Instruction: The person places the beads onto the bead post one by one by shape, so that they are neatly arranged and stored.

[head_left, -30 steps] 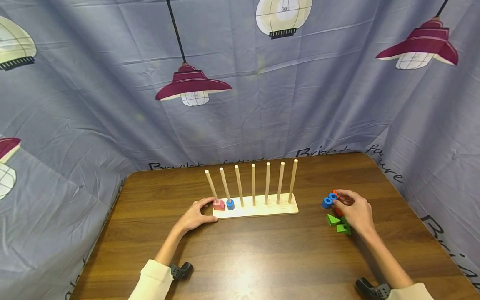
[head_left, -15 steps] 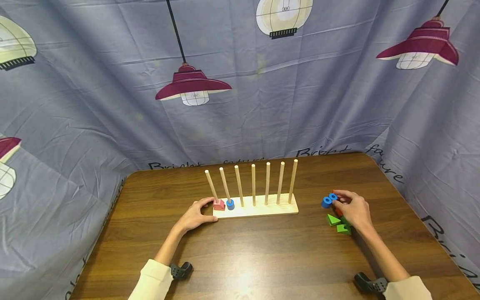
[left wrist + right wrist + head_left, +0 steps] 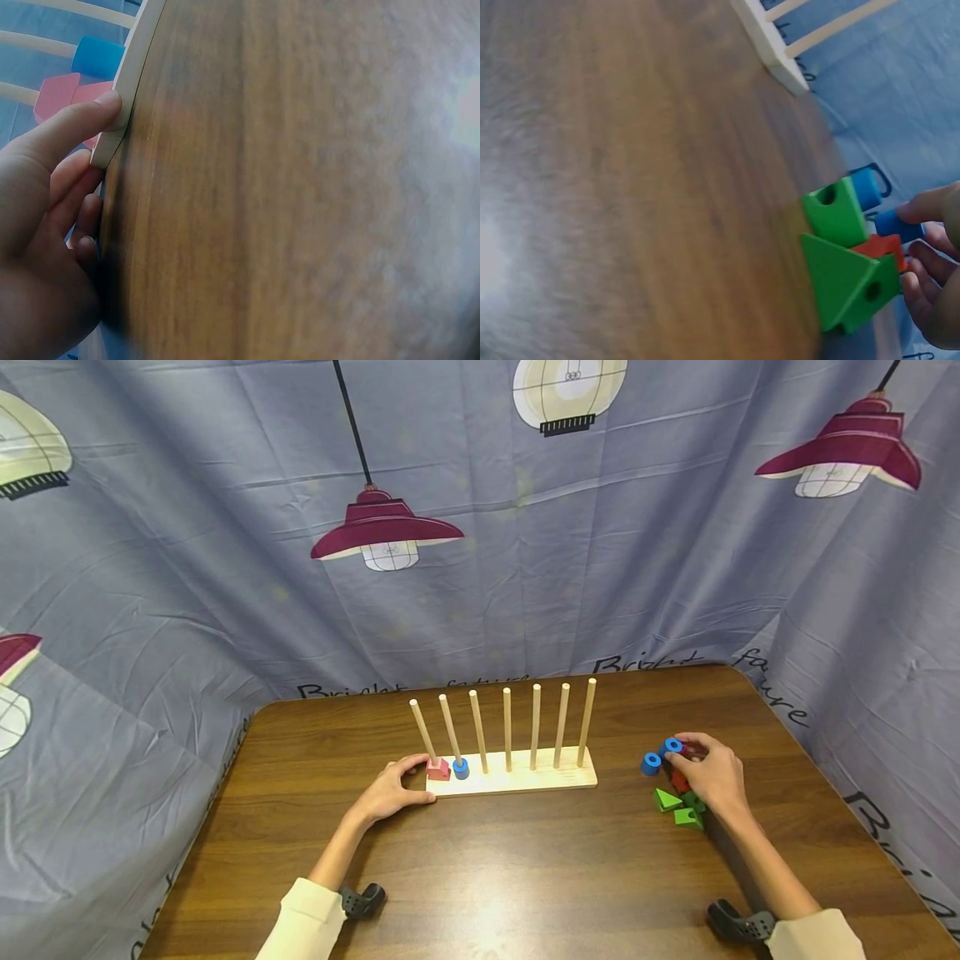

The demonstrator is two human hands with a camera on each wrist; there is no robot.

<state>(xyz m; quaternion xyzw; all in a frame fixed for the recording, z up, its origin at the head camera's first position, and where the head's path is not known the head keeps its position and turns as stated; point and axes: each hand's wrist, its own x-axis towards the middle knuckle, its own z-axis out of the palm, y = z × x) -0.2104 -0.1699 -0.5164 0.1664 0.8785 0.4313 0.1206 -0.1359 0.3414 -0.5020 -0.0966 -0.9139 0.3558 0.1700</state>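
My left hand (image 3: 384,792) grips the left end of a wooden peg board (image 3: 517,782), its thumb on the front edge in the left wrist view. Several upright pegs stand in it. A pink-red block (image 3: 438,770) sits low on the leftmost peg, a blue cylinder bead (image 3: 461,770) on the second. Over on the right, my right hand (image 3: 714,777) pinches another blue cylinder bead (image 3: 670,747) between thumb and fingers. A loose blue bead (image 3: 650,765) lies just left of it. Below the hand are an orange-red block (image 3: 679,781) and several green triangular blocks (image 3: 666,801), one partly hidden.
The brown wooden table (image 3: 480,868) carries everything. Behind it hangs a grey-blue curtain (image 3: 487,593) printed with lamps. A dark strap device (image 3: 363,902) is on the left wrist, and a similar strap device (image 3: 741,923) on the right.
The right hand's blue bead has moved slightly away from me and to the right, parting from the other blue bead, which shifted slightly left. My left hand and the peg board stay still.
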